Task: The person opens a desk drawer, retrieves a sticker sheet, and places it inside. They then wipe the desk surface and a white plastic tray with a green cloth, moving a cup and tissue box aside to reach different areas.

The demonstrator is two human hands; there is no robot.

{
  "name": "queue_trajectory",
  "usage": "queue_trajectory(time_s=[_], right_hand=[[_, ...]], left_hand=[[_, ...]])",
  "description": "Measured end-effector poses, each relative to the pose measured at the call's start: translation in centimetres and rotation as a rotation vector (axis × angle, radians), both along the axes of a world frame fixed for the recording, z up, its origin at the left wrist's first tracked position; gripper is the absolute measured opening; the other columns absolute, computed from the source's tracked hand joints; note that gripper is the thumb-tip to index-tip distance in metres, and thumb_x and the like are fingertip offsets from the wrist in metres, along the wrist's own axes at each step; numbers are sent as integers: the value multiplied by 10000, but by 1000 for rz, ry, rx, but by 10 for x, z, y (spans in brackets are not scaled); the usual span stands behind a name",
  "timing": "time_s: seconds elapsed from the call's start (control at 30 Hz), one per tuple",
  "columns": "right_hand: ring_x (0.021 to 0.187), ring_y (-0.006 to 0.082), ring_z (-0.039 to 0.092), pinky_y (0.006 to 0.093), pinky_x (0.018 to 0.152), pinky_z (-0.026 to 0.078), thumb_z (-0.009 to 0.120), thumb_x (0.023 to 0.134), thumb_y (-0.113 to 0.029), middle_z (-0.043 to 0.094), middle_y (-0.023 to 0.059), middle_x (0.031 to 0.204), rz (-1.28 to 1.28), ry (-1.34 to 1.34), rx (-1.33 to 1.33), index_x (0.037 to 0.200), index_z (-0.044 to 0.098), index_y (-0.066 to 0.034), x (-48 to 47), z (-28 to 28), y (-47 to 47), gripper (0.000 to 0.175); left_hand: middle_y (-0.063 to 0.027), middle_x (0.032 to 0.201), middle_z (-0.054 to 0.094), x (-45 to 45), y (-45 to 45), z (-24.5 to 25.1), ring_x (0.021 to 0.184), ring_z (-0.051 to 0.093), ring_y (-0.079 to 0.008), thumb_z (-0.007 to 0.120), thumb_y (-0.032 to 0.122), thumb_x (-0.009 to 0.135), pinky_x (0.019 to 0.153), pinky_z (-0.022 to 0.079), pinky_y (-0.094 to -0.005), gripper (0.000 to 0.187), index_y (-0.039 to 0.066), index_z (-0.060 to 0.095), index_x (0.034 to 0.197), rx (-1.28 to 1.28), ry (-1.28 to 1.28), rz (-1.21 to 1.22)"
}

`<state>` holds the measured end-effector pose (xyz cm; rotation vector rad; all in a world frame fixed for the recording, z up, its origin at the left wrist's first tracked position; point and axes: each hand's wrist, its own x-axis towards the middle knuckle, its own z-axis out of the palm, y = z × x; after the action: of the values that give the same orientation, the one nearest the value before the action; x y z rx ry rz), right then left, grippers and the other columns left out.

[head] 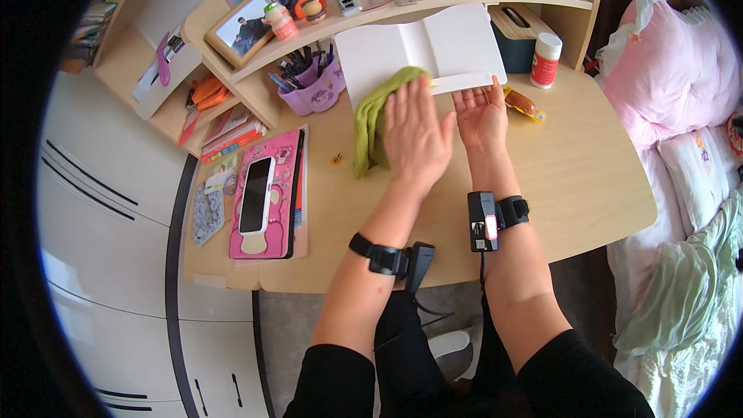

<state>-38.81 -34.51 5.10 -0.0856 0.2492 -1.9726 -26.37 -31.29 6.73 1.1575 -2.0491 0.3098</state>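
Note:
A white book stand or reading rack point(464, 40) leans at the back of the wooden desk, with a narrow ledge along its lower edge. Against its lower left part lies a green cloth point(371, 122), draped down onto the desk. My left hand point(418, 133) presses flat on the cloth, its back towards me and the thumb apart. My right hand point(482, 113) is palm up at the right end of the ledge, fingertips touching or supporting its lower edge; the fingertips are partly hidden.
Left of the stand is a purple pen holder point(313, 90). A phone point(256, 194) rests on a pink case point(278, 186). At right are a packaged sausage point(522, 103), a red-and-white bottle point(545, 61) and a tissue box point(514, 40). A shelf point(406, 8) overhangs the back.

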Motion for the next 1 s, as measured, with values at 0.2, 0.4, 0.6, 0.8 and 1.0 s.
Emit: queue_trajectory(time_s=[0.2, 0.4, 0.6, 0.8, 1.0], right_hand=[[1146, 214, 583, 435, 1018, 485, 578, 1015, -358, 619, 29, 1135, 14, -26, -72, 1144, 578, -88, 1, -4, -2, 300], [1153, 201, 577, 402, 1008, 486, 574, 1012, -403, 614, 24, 1150, 87, -88, -95, 1171, 581, -108, -2, -7, -2, 336], [1169, 215, 567, 401, 1009, 484, 552, 1008, -480, 609, 56, 1233, 51, -25, -108, 1255, 557, -76, 3, -4, -1, 474], [1191, 233, 562, 403, 1073, 433, 540, 1014, -472, 617, 85, 1247, 278, 82, -191, 1261, 563, -66, -11, -17, 9, 476], [1190, 229, 565, 401, 1070, 440, 544, 1014, -466, 618, 82, 1242, 185, 67, -198, 1247, 570, -67, -4, -16, -2, 463]], left_hand=[[-281, 1514, 374, 51, 22, -1, 1407, 330, -482, 528, 308, 972, 1186, 204, -550, 716, -67, 264, 1521, -73, 129, 231], [-279, 1505, 383, 39, 43, 4, 1412, 317, -476, 503, 314, 985, 1173, 198, -572, 693, -61, 274, 1520, -117, -45, 19], [-240, 1509, 410, -8, 18, -3, 1397, 362, -440, 441, 355, 1015, 1166, 239, -546, 652, -39, 309, 1518, 53, -19, 97], [-195, 1459, 494, -83, 9, 7, 1366, 430, -358, 440, 365, 1011, 1146, 303, -470, 601, -47, 436, 1448, 29, -15, -212], [-170, 1490, 480, -49, 1, 3, 1395, 421, -333, 449, 352, 1022, 1167, 289, -465, 561, 33, 427, 1482, 22, -42, -145]])
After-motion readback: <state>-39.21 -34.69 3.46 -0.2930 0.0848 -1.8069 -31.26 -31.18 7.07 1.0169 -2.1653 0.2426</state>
